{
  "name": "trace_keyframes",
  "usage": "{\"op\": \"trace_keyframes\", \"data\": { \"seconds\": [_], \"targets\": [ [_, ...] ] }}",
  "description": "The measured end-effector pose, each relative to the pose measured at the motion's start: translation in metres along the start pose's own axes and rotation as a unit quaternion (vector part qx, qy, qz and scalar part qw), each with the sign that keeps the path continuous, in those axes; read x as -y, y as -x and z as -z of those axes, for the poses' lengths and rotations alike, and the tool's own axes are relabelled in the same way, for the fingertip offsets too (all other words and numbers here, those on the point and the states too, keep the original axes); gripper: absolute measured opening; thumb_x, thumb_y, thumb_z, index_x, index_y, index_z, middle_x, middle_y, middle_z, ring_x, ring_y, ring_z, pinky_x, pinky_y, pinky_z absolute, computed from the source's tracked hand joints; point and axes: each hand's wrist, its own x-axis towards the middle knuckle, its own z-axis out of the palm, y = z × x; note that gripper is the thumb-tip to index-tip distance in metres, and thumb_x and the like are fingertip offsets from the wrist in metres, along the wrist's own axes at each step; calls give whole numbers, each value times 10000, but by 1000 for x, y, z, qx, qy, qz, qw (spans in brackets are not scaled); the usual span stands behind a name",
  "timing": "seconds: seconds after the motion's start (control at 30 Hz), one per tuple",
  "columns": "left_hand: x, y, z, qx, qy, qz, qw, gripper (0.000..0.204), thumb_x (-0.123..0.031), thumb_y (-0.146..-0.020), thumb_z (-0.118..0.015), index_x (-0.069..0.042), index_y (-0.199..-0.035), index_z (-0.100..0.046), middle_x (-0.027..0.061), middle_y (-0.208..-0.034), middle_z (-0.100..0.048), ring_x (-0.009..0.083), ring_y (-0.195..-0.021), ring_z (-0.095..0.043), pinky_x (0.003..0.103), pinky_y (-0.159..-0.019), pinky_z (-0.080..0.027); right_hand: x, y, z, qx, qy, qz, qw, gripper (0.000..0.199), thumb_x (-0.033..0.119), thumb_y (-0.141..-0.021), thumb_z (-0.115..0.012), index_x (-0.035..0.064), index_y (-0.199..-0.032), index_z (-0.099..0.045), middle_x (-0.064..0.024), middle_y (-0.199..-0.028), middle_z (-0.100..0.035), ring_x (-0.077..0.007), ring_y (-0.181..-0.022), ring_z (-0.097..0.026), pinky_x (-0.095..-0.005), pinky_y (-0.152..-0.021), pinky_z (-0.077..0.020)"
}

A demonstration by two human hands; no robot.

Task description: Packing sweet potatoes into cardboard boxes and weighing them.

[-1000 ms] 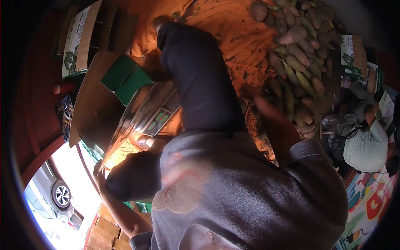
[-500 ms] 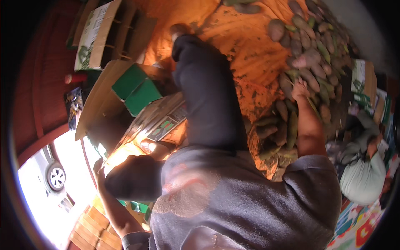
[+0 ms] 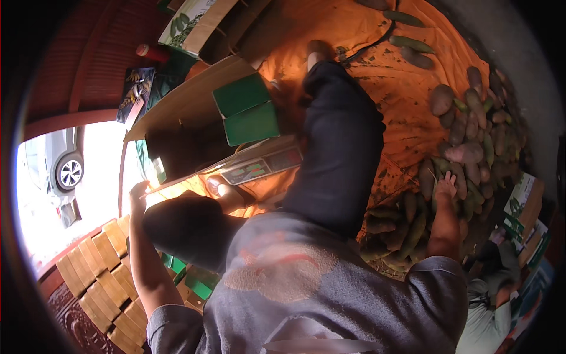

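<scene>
My right hand (image 3: pixel 446 187) lies on a heap of long tubers (image 3: pixel 464 153), reddish-brown and greenish, that look like sweet potatoes. Its fingers are spread over the top of the pile, and none of the tubers is lifted. On the other side, my left hand (image 3: pixel 138 193) is closed at the near corner of a large open cardboard box (image 3: pixel 194 97), its fingers partly lost in the glare. A green carton flap or insert (image 3: pixel 246 110) shows at that box's far side. Shadow hides most of the box's inside.
Beside the box, a scale (image 3: pixel 247 171) rests on an orange sheet (image 3: pixel 407 94). Stacked tan blocks (image 3: pixel 103 265) stand at lower left. Another carton (image 3: pixel 206 26) stands at the far left. A second person (image 3: pixel 492 295) sits at lower right, near more boxes (image 3: pixel 522 203).
The whole view has shifted, so box, scale and heap appear further right. My right hand has gone from gripping among the tubers to lying spread on them. My left hand stays at the box's corner.
</scene>
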Motion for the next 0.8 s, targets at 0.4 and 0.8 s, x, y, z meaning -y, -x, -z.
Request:
{"op": "trace_keyframes", "data": {
  "seconds": [0.4,0.8],
  "targets": [
    [-59,8,7,-150,-7,44,988,440,52,-928,-440,-107,-1255,-687,110,-1233,-707,263,-1170,-667,379,-994,-519,20,39,-15,-157,-8,33,987,483,86,-904,-659,230,-1350,-542,-43,-1307,-554,-319,-1160,-611,-410,-884,-605],
    [-178,-3,51,-306,60,-163,936,295,-58,-973,-587,-70,-1245,-701,120,-1317,-675,295,-1287,-598,397,-1100,-435,102,129,63,-80,-56,95,991,778,248,-747,-863,200,-1424,-484,-88,-1479,-502,-366,-1233,-594,-460,-1020,-521]
  ]
}}
